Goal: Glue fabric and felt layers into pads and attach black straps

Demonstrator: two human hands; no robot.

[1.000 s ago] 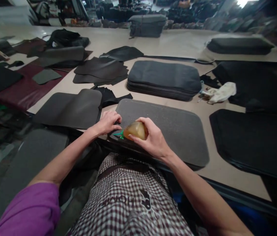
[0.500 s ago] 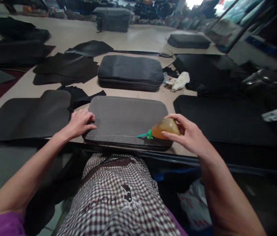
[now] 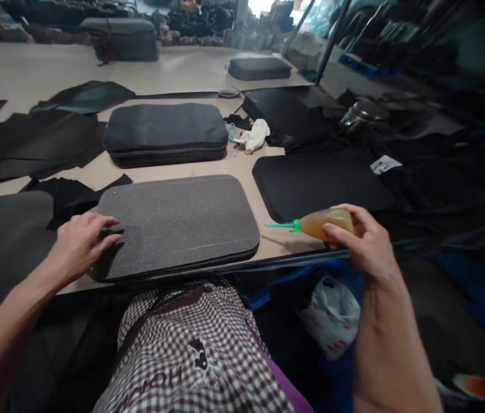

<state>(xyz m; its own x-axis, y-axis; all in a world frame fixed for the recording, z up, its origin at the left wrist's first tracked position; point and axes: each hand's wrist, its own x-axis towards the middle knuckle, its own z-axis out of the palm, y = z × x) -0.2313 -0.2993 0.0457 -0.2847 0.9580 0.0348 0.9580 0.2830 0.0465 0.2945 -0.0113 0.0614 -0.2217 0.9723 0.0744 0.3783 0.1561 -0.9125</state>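
Note:
My right hand (image 3: 369, 246) is wrapped around a squeeze bottle (image 3: 320, 223) of amber liquid, with a thin green nozzle pointing left. The bottle is held above the table, to the right of a dark grey rounded panel (image 3: 178, 223). That panel tops a low stack at the table's front edge, and pale lines run along its long sides. At the panel's left end is my left hand (image 3: 79, 244), thumb and fingers apart with nothing between them. Whether its fingertips touch the panel I cannot tell.
Behind the panel stands a taller stack of black rounded pieces (image 3: 165, 129), with a crumpled white cloth (image 3: 257, 136) beside it. Black sheets (image 3: 320, 180) lie to the right, dark scraps (image 3: 70, 195) to the left. A plastic bag (image 3: 332, 315) sits below the table edge.
The bottle has moved right, off the panel, and its nozzle is now beyond the panel's right end. My left hand's fingers have spread at the left end. The camera view has turned right.

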